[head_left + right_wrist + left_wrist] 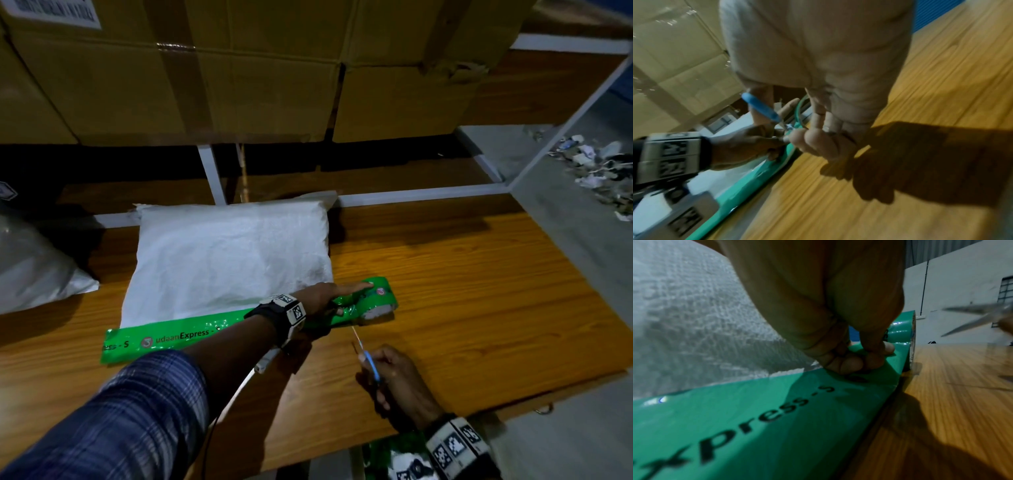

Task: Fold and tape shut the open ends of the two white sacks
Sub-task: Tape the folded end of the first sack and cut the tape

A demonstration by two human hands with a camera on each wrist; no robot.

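Note:
A white woven sack lies flat in the middle of the wooden table. A strip of green printed tape runs along its near edge to the tape roll at the right. My left hand reaches across the strip; in the left wrist view its curled fingers pinch the tape just before the roll. Nearer me, my right hand grips blue-handled scissors, whose blades stand apart and point at the tape. A second white sack lies at the far left.
Large cardboard boxes are stacked behind the table on a white metal frame. The table ends at the right, with grey floor and litter beyond it. A green and white packet sits below the near table edge.

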